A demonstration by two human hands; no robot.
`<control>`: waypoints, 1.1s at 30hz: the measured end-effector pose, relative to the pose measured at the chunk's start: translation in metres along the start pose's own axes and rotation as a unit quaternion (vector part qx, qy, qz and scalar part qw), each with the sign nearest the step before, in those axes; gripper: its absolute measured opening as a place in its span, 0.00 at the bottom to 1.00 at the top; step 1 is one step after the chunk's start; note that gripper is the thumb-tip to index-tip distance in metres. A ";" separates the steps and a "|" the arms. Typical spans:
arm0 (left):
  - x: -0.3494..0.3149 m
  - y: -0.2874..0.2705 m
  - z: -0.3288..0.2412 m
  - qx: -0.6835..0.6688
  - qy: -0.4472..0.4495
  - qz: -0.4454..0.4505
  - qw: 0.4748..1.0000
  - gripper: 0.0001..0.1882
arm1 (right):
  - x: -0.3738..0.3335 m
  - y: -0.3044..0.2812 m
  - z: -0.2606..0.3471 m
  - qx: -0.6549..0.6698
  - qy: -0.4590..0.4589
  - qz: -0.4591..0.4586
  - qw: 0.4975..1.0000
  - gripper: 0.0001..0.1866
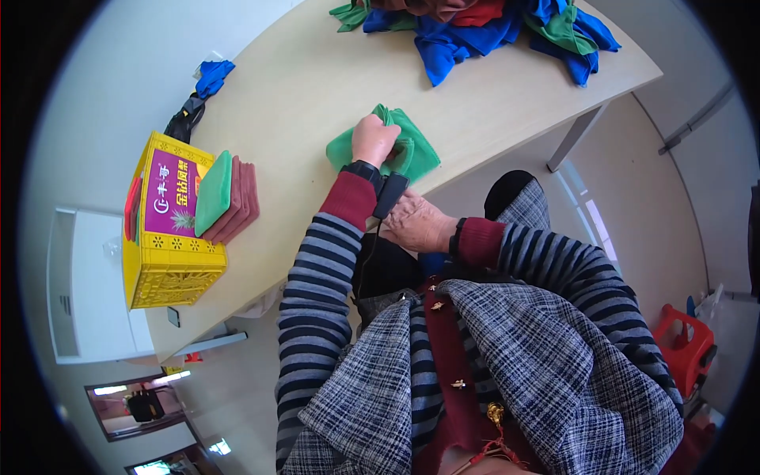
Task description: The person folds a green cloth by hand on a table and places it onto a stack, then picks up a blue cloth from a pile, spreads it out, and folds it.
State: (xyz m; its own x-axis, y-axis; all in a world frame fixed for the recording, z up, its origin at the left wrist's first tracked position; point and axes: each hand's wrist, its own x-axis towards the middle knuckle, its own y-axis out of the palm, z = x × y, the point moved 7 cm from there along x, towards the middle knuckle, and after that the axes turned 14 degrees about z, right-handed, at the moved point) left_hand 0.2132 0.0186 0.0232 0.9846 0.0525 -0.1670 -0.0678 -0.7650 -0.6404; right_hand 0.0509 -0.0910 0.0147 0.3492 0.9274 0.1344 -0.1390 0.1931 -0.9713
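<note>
My left hand [374, 141], in a maroon cuff, is closed in a pinch on a green cloth [419, 142] near the table's front edge. The cloth lies partly spread, with its upper layers bunched and raised at my fingers. A black wristband and a small black device with a cable [389, 196] are on my left wrist. My right hand [419, 222] is just below that device, by the table edge, back of the hand up. Its fingers are bent and together; their tips, and whatever may be in them, are hidden.
A yellow plastic crate [178, 277] stands at the table's left, with a stack of folded green and brownish-red cloths [229, 202] against it. Loose blue, green and red cloths [467, 47] are heaped at the far side. A red plastic stool [682, 348] is on the floor right.
</note>
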 end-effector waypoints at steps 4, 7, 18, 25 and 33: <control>0.007 0.015 -0.006 0.089 0.005 -0.023 0.996 0.18 | -0.008 -0.007 -0.002 -0.009 -0.010 -0.017 1.000 0.20; 0.004 0.021 -0.013 0.108 0.013 -0.027 0.994 0.19 | -0.007 -0.003 -0.005 0.008 -0.011 0.001 1.000 0.20; -0.090 -0.038 -0.012 -0.024 0.086 -0.097 0.991 0.11 | -0.012 -0.007 -0.007 -0.007 -0.001 -0.034 0.999 0.33; -0.113 -0.006 0.019 0.208 0.185 -0.054 0.959 0.20 | -0.012 -0.005 -0.012 -0.001 -0.010 -0.026 1.000 0.32; -0.105 -0.013 0.031 0.300 0.191 -0.051 0.933 0.28 | -0.003 -0.032 0.006 0.079 -0.138 0.056 0.986 0.26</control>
State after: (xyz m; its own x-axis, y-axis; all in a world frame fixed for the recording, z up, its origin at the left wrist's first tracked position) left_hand 0.1060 0.0428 0.0256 0.9690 -0.2146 0.1227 0.0631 -0.2649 -0.9622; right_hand 0.0485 -0.0979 0.0462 0.0616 0.9933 0.0979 -0.3129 0.1124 -0.9431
